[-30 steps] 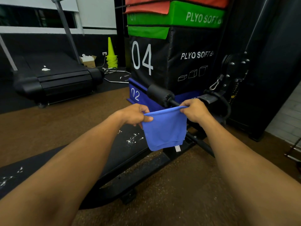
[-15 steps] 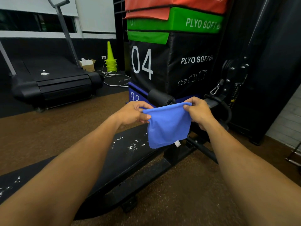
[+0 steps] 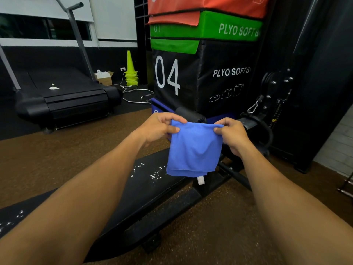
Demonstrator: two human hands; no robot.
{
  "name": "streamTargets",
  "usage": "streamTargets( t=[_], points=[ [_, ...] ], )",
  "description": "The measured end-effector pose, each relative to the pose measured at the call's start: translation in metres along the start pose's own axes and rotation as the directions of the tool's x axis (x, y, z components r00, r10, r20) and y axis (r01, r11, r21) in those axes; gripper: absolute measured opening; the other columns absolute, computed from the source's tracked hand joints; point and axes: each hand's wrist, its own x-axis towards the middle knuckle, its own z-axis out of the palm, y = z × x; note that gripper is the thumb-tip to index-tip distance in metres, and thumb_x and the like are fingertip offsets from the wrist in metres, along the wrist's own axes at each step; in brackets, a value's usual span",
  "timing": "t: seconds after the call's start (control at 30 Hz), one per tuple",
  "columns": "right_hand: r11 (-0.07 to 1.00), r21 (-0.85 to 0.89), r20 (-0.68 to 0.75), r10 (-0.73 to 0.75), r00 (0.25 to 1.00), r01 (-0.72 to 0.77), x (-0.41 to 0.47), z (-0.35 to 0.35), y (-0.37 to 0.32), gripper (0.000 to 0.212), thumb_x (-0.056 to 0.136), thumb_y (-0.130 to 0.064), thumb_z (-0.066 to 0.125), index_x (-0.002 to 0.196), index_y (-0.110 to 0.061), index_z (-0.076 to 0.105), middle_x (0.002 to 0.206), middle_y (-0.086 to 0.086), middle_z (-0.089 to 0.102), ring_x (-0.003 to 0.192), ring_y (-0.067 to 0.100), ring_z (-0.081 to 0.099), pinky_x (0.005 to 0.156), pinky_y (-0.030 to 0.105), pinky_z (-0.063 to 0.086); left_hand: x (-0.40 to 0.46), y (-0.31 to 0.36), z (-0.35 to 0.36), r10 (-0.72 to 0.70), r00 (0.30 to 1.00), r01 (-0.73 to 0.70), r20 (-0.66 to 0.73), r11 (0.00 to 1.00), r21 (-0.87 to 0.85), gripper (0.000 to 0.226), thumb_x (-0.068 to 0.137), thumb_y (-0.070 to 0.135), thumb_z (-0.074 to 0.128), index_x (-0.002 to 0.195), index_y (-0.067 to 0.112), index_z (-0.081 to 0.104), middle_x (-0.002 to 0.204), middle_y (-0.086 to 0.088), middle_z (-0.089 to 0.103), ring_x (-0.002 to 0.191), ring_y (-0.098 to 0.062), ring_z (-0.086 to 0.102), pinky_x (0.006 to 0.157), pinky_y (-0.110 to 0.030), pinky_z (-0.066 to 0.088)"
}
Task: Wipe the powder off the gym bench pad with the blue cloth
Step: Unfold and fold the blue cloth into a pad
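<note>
Left hand (image 3: 158,129) and right hand (image 3: 232,135) each pinch one blue cloth (image 3: 193,150) above one powder-flecked bench pad (image 3: 149,186).

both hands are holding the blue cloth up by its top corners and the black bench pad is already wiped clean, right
Not quite. The left hand and right hand do pinch the folded blue cloth by its top corners, but the head view shows white powder on the black bench pad.

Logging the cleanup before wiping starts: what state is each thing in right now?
blue cloth: folded, hanging in the air above the bench
left hand: pinches the cloth's top left corner
right hand: pinches the top right corner
bench pad: unwiped
powder: scattered on the pad
</note>
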Motion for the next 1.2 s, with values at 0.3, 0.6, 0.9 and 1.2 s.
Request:
streamTargets(
  t=[0.3,0.6,0.9,1.2],
  points=[
    [0.984,0.176,0.017,0.014,1.000,-0.017,0.001,-0.004,-0.006,0.011,0.076,-0.003,0.075,0.077,-0.014,0.072,0.089,0.010,0.072,0.090,0.026,0.066,0.077,0.038,0.054,-0.009,-0.009,-0.004,-0.086,0.995,0.087,-0.048,0.996,0.033,0.054,0.064,-0.010,0.056,0.096,0.024,0.083,0.104,-0.014,0.060,0.086,-0.025,0.056,0.077,-0.036,0.053],
    [0.965,0.263,-0.016,0.023,1.000,-0.018,0.005,-0.006,-0.016,0.037,0.075,0.018,0.049,0.084,-0.008,0.073,0.093,0.014,0.072,0.089,0.026,0.069,0.070,0.031,0.053,-0.014,0.002,-0.012,0.053,0.998,-0.053,-0.041,0.999,0.000,0.054,0.082,-0.022,0.063,0.128,0.006,0.065,0.121,-0.031,0.066,0.102,-0.030,0.064,0.091,-0.039,0.057],
    [0.983,0.029,0.001,-0.180,0.984,0.180,0.011,-0.009,-0.017,0.043,0.079,0.017,0.058,0.080,-0.024,0.071,0.089,0.003,0.073,0.086,0.019,0.069,0.075,0.028,0.055,-0.013,0.008,-0.029,0.050,0.998,-0.045,-0.048,0.995,0.094,0.039,0.086,-0.015,0.065,0.112,0.013,0.073,0.093,-0.001,0.079,0.097,-0.024,0.068,0.094,-0.044,0.054],
    [0.974,0.085,-0.005,-0.212,0.977,0.212,0.011,-0.014,-0.025,0.047,0.075,0.023,0.053,0.087,-0.019,0.073,0.087,0.004,0.074,0.084,0.018,0.072,0.074,0.033,0.059,-0.013,0.012,-0.036,0.061,0.997,-0.061,-0.041,0.998,-0.002,0.046,0.088,-0.021,0.054,0.112,0.013,0.073,0.104,-0.006,0.078,0.105,-0.028,0.069,0.096,-0.051,0.051]
  ],
)
